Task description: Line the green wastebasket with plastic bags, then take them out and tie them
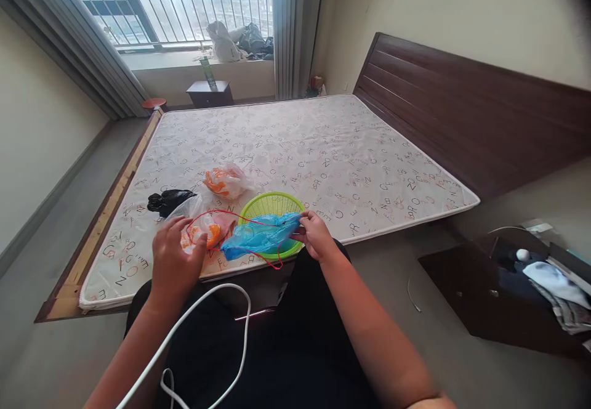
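A crumpled blue plastic bag (263, 235) with a thin red drawstring (217, 211) lies over a lime-green plastic basket (272, 198). My right hand (316, 235) pinches the bag's right end between thumb and fingers. To the left, my left hand (178, 254) is raised with its thumb and fingers apart. The red string loops close to its fingertips; whether it touches them I cannot tell. Behind that hand lies a clear bag with orange print (210, 235). Another clear and orange bag (226, 181) and a black plastic bag (170, 201) rest farther back.
The letter-printed mattress (295, 135) has a dark wooden headboard (452, 89) on the right. A white cable (221, 287) loops in front of my lap. At right stands a dark low surface (484, 286) with cloths (554, 279). A nightstand (210, 93) stands beyond the bed.
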Available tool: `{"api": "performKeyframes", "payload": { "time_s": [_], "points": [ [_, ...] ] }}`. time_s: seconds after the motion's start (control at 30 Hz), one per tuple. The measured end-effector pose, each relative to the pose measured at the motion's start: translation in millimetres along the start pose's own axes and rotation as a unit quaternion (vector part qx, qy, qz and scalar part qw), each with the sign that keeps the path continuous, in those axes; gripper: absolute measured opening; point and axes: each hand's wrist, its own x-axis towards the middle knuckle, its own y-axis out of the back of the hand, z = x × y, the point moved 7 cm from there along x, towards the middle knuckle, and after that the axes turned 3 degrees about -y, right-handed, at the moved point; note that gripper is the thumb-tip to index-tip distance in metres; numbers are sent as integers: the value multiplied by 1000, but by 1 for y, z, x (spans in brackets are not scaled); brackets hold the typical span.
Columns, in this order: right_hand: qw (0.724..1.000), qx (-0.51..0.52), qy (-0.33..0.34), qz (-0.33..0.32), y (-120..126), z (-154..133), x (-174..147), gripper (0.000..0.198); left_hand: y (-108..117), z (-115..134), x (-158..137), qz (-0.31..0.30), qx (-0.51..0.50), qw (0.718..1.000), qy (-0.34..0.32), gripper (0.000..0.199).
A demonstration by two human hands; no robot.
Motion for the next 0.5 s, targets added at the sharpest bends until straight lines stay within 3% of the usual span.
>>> {"api": "performKeyframes", "payload": {
  "time_s": [0.1,0.2,0.27,0.4,0.5],
  "points": [
    [996,76,4,-55,-19,2,-7,30,-40,50,-9,-88,-6,988,-124,62],
    [989,87,18,-118,-32,-1,-16,36,-83,75,-7,-166,7,975,-145,78],
    [984,83,16,-158,-37,-4,-22,38,-107,78,2,-203,-2,967,-155,73],
    [982,88,9,-166,-27,-8,-22,40,-134,45,25,-246,-52,963,-94,44],
    [991,67,6,-112,0,-9,-13,39,-127,-9,40,-182,-90,979,36,32]
  ]
}}
